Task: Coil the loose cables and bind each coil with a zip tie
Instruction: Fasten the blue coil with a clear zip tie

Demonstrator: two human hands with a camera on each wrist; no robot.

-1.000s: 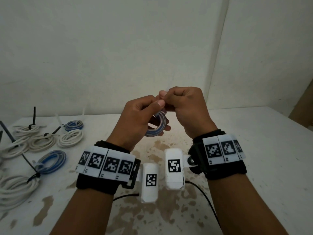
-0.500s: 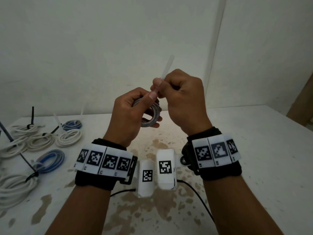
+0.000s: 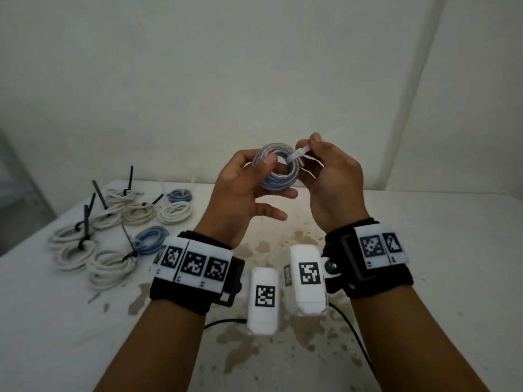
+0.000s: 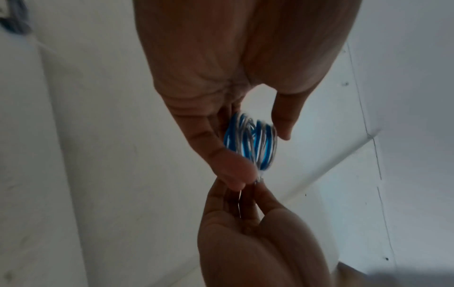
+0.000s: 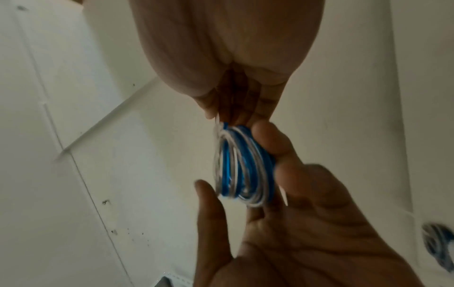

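Observation:
A small blue-and-white cable coil point(image 3: 278, 166) is raised above the table. My left hand point(image 3: 249, 176) holds it, thumb on its near face and fingers behind. The same coil point(image 4: 253, 143) shows between thumb and fingers in the left wrist view, and again as the coil point(image 5: 243, 167) in the right wrist view. My right hand point(image 3: 325, 162) pinches a white zip tie point(image 3: 297, 155) whose strap runs through the coil's hole. The tie's loose ends stick out beside my right palm.
Several bound coils lie at the table's point(image 3: 424, 250) left: white coils point(image 3: 110, 267) with black ties, a blue coil point(image 3: 150, 239) and another blue coil point(image 3: 179, 195) farther back. A black wire point(image 3: 351, 326) trails under my right wrist. Brown stains mark the table's middle.
Both hands rose, then drew apart a little. The coil has turned to face me. The tie's tail, pointing up half a second ago, now lies across the coil's rim.

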